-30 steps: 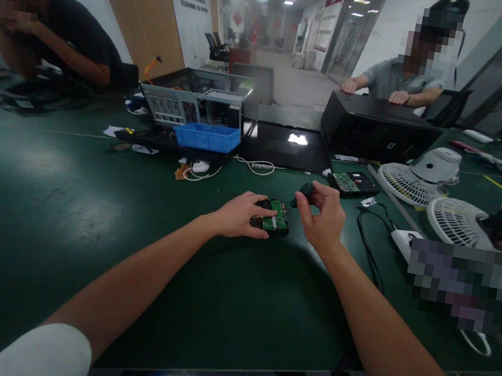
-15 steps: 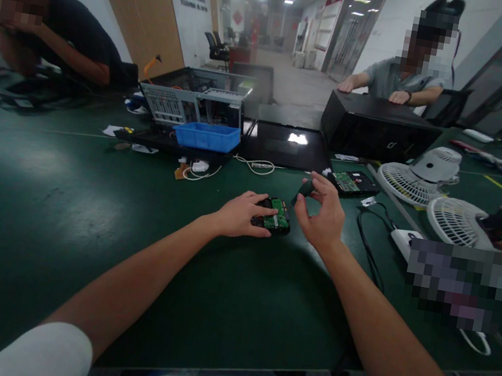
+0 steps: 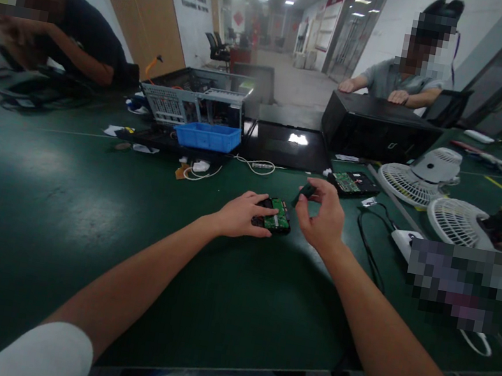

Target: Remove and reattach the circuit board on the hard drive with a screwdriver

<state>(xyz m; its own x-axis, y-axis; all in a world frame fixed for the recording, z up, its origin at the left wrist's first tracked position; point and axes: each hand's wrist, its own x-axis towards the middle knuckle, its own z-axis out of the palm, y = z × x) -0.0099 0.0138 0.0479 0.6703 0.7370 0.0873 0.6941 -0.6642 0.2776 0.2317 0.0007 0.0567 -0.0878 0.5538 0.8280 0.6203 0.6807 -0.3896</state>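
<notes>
A small hard drive [image 3: 280,222] with a green circuit board lies on the green table, board side up. My left hand [image 3: 242,214] holds it from the left, its fingers across the top and the thumb along the near edge. To the right of the drive, my right hand [image 3: 323,217] is raised just above the table. Between its thumb and fingertips it pinches a small dark piece [image 3: 304,192], held apart from the drive. The exact kind of that piece cannot be made out.
Behind the drive stand an opened computer case [image 3: 173,106], a blue tray [image 3: 207,137] and a black panel [image 3: 287,146]. Another drive [image 3: 353,183], white fans [image 3: 410,182] and a power strip [image 3: 401,240] lie right. A person rests both hands on a black case [image 3: 378,126].
My right hand has lowered slightly with the dark piece, and its fingers have curled a little. My left hand and the hard drive stay put. The person at the left has shifted slightly.
</notes>
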